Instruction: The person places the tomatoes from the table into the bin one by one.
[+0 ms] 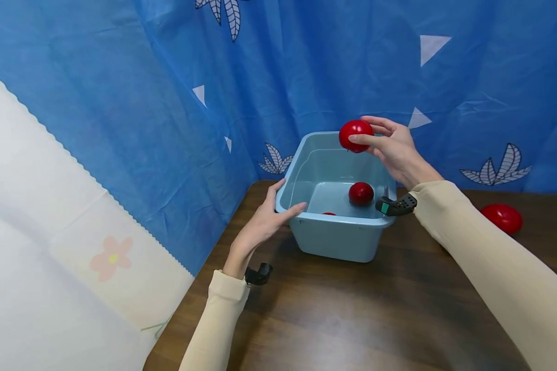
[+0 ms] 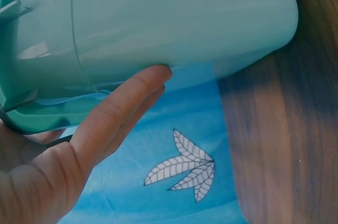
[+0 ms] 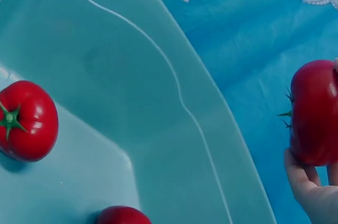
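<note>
One tomato (image 1: 355,128), up and right of the frame's middle, was pinched in the fingers of the right hand (image 1: 394,149). The left hand (image 1: 264,216), thumb and fingers apart, touched the blue tub (image 1: 336,239).

The tub's near rim (image 1: 333,219) hides most of one tomato (image 1: 329,214); the right sleeve (image 1: 475,247) partly covers another tomato (image 1: 505,217) near the worktop's far edge (image 1: 545,198). The right wrist view's edge crops the held tomato (image 3: 315,113) and right hand (image 3: 319,197).
</note>
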Motion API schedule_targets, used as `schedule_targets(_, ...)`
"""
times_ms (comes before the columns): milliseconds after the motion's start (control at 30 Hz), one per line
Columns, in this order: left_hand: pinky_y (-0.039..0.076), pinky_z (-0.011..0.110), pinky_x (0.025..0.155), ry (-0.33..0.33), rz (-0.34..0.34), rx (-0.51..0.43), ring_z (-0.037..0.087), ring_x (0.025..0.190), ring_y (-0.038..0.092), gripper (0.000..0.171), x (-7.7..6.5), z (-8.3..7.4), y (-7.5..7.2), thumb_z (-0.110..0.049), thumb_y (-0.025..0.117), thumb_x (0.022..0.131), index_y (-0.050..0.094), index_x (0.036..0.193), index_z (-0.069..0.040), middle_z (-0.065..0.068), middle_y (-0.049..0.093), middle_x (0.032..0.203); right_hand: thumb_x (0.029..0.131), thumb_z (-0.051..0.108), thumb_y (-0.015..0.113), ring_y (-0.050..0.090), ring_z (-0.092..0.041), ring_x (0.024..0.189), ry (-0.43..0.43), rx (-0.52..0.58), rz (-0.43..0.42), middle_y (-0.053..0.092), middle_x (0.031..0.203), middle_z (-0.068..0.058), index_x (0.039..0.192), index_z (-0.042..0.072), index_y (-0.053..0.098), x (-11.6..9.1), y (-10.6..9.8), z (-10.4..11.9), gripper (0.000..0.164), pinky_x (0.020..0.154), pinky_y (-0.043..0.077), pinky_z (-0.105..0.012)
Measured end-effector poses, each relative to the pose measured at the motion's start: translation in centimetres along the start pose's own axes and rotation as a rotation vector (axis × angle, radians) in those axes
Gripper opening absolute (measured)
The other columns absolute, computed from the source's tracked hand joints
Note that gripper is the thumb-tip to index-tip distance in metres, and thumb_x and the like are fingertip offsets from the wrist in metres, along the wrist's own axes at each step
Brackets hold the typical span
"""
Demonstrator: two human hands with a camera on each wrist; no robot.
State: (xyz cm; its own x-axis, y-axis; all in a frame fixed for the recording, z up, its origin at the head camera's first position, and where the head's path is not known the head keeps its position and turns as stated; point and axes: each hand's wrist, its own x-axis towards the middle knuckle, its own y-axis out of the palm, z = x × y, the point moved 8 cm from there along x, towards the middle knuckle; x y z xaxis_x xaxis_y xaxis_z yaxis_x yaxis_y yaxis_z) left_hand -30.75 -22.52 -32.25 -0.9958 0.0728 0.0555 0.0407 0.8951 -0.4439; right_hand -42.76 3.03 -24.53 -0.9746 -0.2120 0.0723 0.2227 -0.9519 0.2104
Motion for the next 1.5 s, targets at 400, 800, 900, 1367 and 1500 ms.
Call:
schedule_targets(400, 0.044, 0.055, 0.113, -0.003, 0.009, 0.007, 0.033, 0.141, 0.046, 0.095, -0.1, -0.1, 0.0, -0.047, 0.072, 0.097, 0.012, 0.167, -0.023, 0.01, 0.038, 0.161, 0.092, 0.014, 0.082, 0.038, -0.025, 0.14, 0.031, -0.105, 0.01, 0.045, 0.154, -0.006, 0.155, 0.016, 0.051, 0.3, -0.2, -0.8, 0.07, 0.118, 0.04, -0.044)
schedule_targets(800, 0.045, 0.056, 0.111, 0.0, 0.015, 0.008, 0.035, 0.142, 0.045, 0.095, 0.0, 0.0, -0.1, -0.046, 0.071, 0.098, 0.011, 0.168, -0.023, 0.011, 0.037, 0.162, 0.095, 0.01, 0.078, 0.055, -0.023, 0.129, 0.002, -0.144, 0.072, 0.049, 0.151, -0.014, 0.154, 0.01, 0.051, 0.0, 0.7, -0.5, 0.065, 0.113, 0.044, -0.039)
schedule_targets(900, 0.044, 0.056, 0.112, 0.0, 0.016, 0.008, 0.035, 0.144, 0.044, 0.095, 0.1, 0.0, -0.1, -0.047, 0.071, 0.098, 0.012, 0.168, -0.023, 0.011, 0.036, 0.163, 0.095, 0.006, 0.076, 0.063, -0.019, 0.117, -0.013, -0.127, 0.1, 0.05, 0.149, -0.016, 0.153, 0.008, 0.051, -0.2, 0.8, -0.1, 0.063, 0.106, 0.047, -0.035)
schedule_targets(1367, 0.041, 0.055, 0.115, 0.004, 0.011, 0.007, 0.031, 0.144, 0.041, 0.096, 0.1, -0.3, 0.0, -0.048, 0.072, 0.096, 0.012, 0.167, -0.025, 0.008, 0.032, 0.164, 0.097, 0.017, 0.077, 0.067, -0.005, 0.11, -0.062, -0.25, 0.137, 0.052, 0.144, -0.005, 0.152, 0.015, 0.05, -3.2, -5.9, 0.5, 0.062, 0.088, 0.055, -0.018)
schedule_targets(1500, 0.04, 0.055, 0.115, -0.004, 0.013, 0.002, 0.031, 0.144, 0.041, 0.096, 0.0, -0.1, -0.1, -0.049, 0.072, 0.096, 0.012, 0.167, -0.025, 0.009, 0.032, 0.164, 0.1, 0.026, 0.073, 0.065, 0.001, 0.111, -0.02, -0.405, 0.096, 0.054, 0.139, 0.006, 0.152, 0.025, 0.05, -4.4, -10.1, -1.5, 0.057, 0.11, 0.047, -0.031)
